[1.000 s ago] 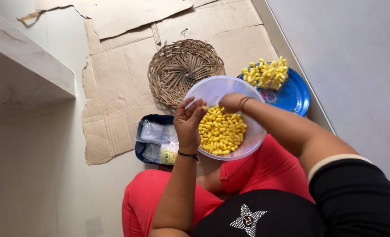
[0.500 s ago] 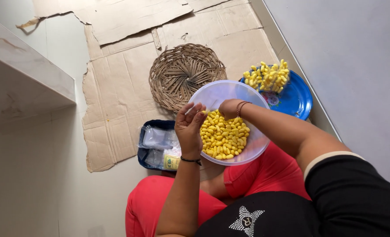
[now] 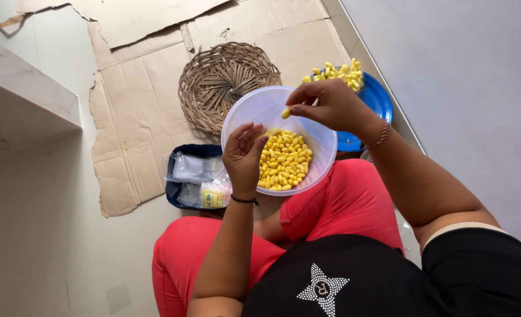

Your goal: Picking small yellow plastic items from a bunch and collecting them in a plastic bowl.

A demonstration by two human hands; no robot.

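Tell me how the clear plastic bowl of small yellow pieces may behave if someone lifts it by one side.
The clear plastic bowl looks thin, so it may flex. The yellow pieces lie loose and could slide and spill.

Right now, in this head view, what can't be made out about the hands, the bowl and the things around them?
- Left hand: its palm faces the clear bowl, so any grip is hidden.
- Blue plate: partly covered by the right hand and forearm.
- Blue tray: the plastic packets are too small to identify, and its right end is behind the left hand.
- Yellow pieces: too small to tell their kind.
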